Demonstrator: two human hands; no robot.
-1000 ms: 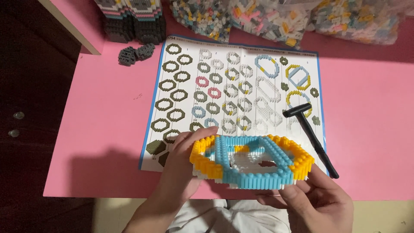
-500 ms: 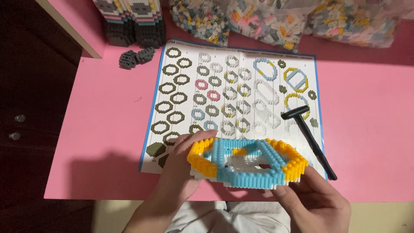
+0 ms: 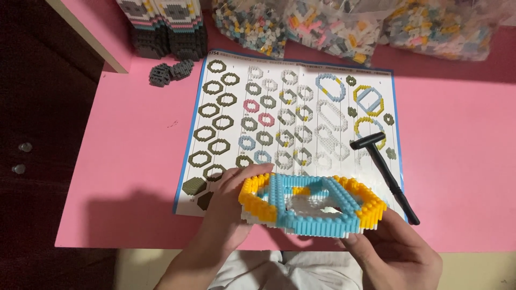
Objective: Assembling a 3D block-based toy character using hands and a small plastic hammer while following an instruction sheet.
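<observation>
A flat model built of small bricks point(image 3: 312, 207), yellow at both ends, light blue across the middle and white underneath, is held just above the near edge of the pink table point(image 3: 134, 161). My left hand point(image 3: 228, 212) grips its left end, thumb on top. My right hand point(image 3: 392, 249) holds its lower right corner from below. The model covers the bottom of a printed instruction sheet point(image 3: 290, 118) showing rows of ring-shaped steps.
A small black hammer point(image 3: 384, 172) lies on the sheet's right side, close to my right hand. A dark grey brick piece point(image 3: 171, 71) and a tall built block point(image 3: 161, 24) sit at the back left. Clear bags of loose bricks point(image 3: 349, 24) line the far edge.
Both hands have shifted the model slightly, tilting it a little; my right hand has slid lower under its right corner. The hammer and sheet have not moved.
</observation>
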